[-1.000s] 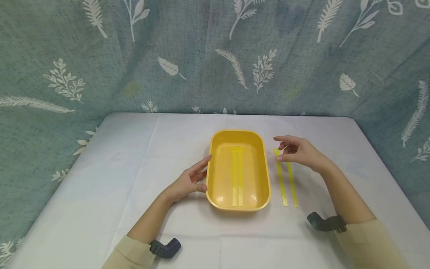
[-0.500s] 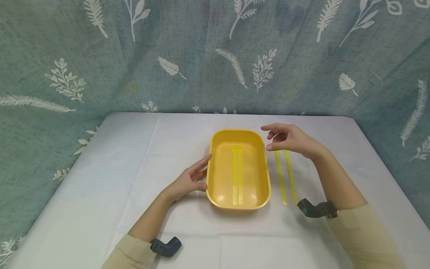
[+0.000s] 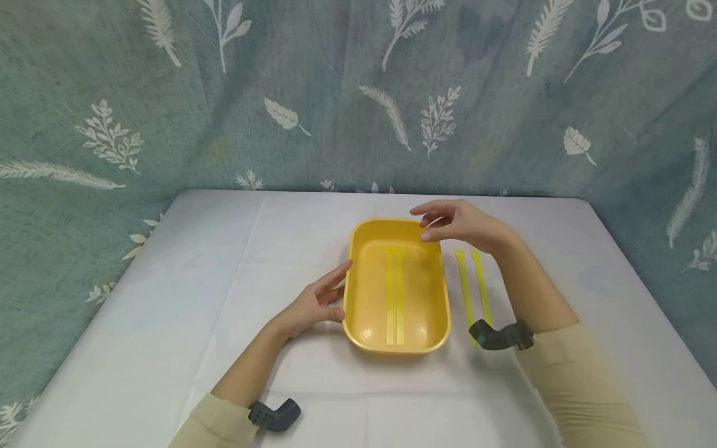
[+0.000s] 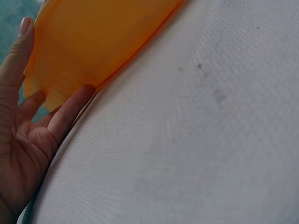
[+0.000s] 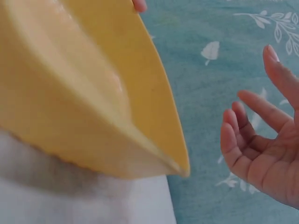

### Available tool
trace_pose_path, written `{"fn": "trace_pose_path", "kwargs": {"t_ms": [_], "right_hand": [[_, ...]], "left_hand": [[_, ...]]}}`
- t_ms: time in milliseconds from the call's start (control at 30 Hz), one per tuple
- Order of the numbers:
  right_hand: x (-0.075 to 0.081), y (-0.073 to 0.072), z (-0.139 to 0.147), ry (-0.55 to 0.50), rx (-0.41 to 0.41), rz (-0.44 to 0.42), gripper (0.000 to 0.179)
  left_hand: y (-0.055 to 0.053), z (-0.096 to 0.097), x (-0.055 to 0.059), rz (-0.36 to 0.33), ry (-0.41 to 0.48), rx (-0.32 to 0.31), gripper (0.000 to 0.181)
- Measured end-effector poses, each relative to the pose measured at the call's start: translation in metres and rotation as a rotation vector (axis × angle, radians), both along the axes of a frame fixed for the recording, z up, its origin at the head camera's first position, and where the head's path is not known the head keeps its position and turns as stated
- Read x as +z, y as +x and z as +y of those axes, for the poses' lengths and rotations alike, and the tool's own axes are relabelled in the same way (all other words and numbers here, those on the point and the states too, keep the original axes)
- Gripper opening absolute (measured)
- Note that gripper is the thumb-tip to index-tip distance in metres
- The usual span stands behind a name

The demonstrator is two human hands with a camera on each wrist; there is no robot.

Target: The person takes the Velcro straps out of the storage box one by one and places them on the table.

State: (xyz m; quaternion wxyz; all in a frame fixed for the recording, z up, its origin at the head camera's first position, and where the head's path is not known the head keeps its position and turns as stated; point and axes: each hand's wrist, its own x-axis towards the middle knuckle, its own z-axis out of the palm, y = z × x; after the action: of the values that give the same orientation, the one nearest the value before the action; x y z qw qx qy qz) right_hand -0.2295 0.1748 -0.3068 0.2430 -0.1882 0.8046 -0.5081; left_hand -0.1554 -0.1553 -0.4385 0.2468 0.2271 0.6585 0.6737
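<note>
A yellow rectangular tray (image 3: 424,292) stands on the white-covered table. Two thin yellow strips (image 3: 390,298) with small wider heads lie side by side inside it. My left hand (image 3: 309,306) rests its fingertips and thumb against the tray's left side; in the left wrist view its fingers (image 4: 70,112) touch the outer wall. Over the tray's far right corner hovers my right hand (image 3: 462,224), fingers loosely bent, nothing between them. Two more yellow strips (image 3: 465,283) lie on the table right of the tray, their near ends partly hidden by the right wrist's camera.
The white cloth (image 3: 246,224) covers the whole table. Behind it hangs a blue-green curtain (image 3: 336,143) with white leaf prints. A dark camera (image 3: 501,336) sits on the right wrist, another camera (image 3: 274,415) on the left.
My right hand has moved left and away from me, from over the strips on the table to the tray's far right corner. The left hand and the tray have stayed put.
</note>
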Motion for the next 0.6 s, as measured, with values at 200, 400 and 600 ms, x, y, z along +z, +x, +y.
{"fn": "trace_pose_path", "kwargs": {"t_ms": [200,400,600], "right_hand": [[-0.005,-0.01,-0.018,-0.066,0.082,-0.078,0.054],[-0.016,-0.019,-0.034,-0.119,0.091,-0.165,0.052],[-0.036,-0.021,-0.049,-0.177,0.036,-0.258,0.054]], "left_hand": [[0.002,-0.001,0.0,-0.005,-0.013,-0.002,0.1],[0.001,0.0,-0.001,-0.003,-0.014,0.002,0.102],[0.001,0.0,-0.002,-0.014,0.003,-0.003,0.102]]}}
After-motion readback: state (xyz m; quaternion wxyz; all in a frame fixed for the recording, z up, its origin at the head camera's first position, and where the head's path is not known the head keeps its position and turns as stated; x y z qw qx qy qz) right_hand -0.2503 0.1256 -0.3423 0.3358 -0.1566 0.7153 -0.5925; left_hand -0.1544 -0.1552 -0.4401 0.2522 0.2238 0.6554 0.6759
